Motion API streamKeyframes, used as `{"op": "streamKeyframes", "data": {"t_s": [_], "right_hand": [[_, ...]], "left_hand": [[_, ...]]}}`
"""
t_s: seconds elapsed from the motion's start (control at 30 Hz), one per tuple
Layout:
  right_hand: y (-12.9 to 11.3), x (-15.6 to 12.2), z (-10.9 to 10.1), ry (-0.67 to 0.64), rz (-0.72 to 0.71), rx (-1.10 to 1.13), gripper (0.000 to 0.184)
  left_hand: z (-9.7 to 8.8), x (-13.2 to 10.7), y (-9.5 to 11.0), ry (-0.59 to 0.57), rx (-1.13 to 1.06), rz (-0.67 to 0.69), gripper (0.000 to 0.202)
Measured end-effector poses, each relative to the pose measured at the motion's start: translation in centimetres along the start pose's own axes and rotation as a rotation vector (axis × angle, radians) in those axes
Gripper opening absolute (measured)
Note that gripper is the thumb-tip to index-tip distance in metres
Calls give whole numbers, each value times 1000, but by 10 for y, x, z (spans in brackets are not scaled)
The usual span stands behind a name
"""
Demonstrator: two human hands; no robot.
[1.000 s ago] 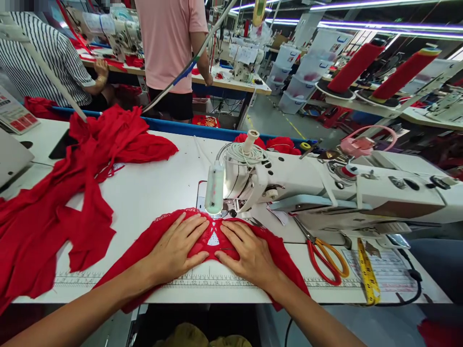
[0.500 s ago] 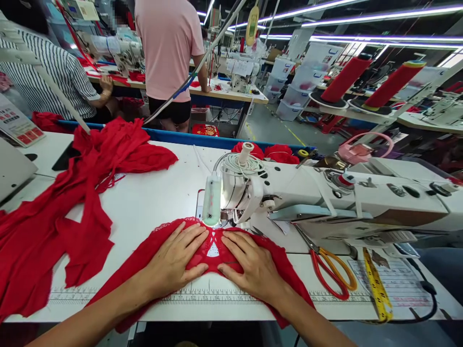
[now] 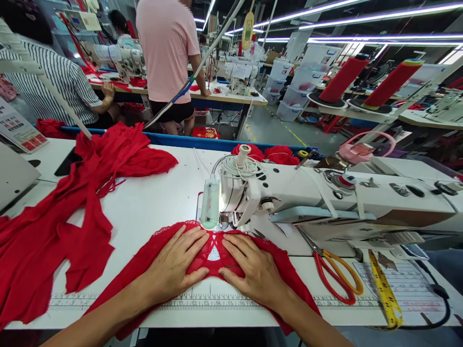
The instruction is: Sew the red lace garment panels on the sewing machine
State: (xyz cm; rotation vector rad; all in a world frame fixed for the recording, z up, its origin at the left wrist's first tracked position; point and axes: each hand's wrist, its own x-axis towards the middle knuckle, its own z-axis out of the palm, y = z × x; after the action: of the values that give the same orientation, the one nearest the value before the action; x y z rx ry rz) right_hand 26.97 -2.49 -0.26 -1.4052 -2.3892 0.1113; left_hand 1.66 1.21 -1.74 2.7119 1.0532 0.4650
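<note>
Both my hands lie flat on a red lace piece spread on the white sewing table. My left hand presses its left half, fingers stretched toward the needle. My right hand presses the right half, fingers apart and flat. The lace runs under the head of the white sewing machine, just in front of its small lamp. Neither hand grips anything.
A heap of red fabric covers the table's left. Orange-handled scissors and a yellow tape measure lie right of my hands. Two red thread cones stand behind the machine. Other people work at the tables beyond.
My hands and the lace keep their places on the table. Only the camera has tilted upward a little, so everything sits slightly lower in view.
</note>
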Motion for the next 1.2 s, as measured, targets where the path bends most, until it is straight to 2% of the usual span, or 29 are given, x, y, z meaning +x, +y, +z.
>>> {"op": "streamKeyframes", "data": {"t_s": [1.2], "right_hand": [[0, -1, -1, -34, 2, -50, 57]], "left_hand": [[-3, 3, 0, 22, -24, 27, 69]]}}
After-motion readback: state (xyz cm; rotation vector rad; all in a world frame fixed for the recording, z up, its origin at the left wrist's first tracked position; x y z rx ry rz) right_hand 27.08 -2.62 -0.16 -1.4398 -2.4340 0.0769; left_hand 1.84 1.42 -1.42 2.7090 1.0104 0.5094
